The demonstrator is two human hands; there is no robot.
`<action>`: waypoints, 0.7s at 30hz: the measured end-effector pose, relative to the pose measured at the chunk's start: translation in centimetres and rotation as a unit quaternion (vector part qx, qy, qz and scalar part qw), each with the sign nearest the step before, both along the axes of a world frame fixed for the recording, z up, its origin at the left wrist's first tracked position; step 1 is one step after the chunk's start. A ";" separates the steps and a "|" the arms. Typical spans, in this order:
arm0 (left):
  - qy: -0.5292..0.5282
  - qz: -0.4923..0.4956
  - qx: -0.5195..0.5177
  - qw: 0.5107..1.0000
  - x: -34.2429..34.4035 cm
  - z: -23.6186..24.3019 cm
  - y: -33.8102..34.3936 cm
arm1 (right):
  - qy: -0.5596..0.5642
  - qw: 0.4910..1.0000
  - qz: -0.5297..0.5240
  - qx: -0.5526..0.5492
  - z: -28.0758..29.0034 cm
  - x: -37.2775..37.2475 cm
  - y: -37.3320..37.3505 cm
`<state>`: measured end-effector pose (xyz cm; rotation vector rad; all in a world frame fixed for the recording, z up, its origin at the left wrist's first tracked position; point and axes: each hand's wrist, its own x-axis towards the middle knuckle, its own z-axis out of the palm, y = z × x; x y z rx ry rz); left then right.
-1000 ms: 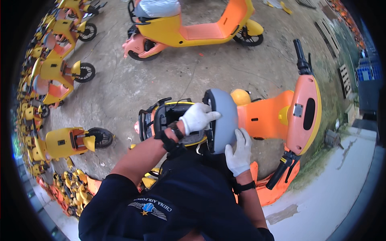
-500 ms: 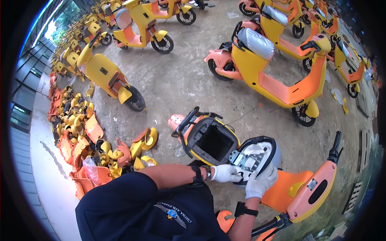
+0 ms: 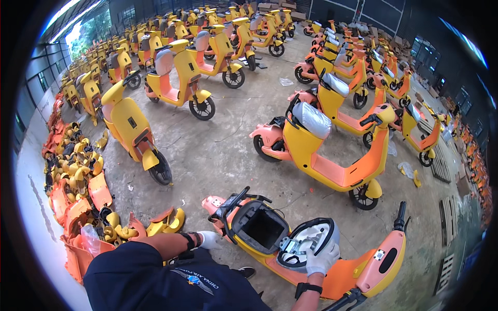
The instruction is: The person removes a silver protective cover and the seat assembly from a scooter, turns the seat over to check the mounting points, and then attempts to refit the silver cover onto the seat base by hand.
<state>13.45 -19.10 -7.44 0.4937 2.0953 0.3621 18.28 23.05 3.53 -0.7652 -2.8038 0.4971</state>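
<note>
Below me stands an orange and yellow electric scooter (image 3: pixel 363 269) with its seat tipped up. The seat (image 3: pixel 334 234) shows a white underside, a dark rim and a metal hinge bracket (image 3: pixel 294 248). My right hand (image 3: pixel 322 259), in a white glove, is closed around the seat's near right edge, thumb on the underside. Behind the seat the dark storage compartment (image 3: pixel 262 228) lies open. My left hand (image 3: pixel 209 240), also gloved, is beside the scooter's rear, left of the compartment; its fingers are too indistinct to read.
A heap of yellow and orange body panels (image 3: pixel 78 171) lies along the left wall. Another yellow scooter (image 3: pixel 316 150) with a silver-covered seat stands ahead, and one (image 3: pixel 132 124) is to the left. Rows of scooters fill the back. Wooden pallets (image 3: pixel 447 220) lie at right.
My left hand has left the seat's underside and moved left to beside the scooter's rear. My right hand stays on the seat. The view has tilted up, showing more of the hall.
</note>
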 end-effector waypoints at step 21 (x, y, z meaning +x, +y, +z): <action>0.055 0.158 -0.068 0.984 -16.7 1.3 -34.3 | -0.206 0.950 -0.220 0.078 3.3 1.5 -6.5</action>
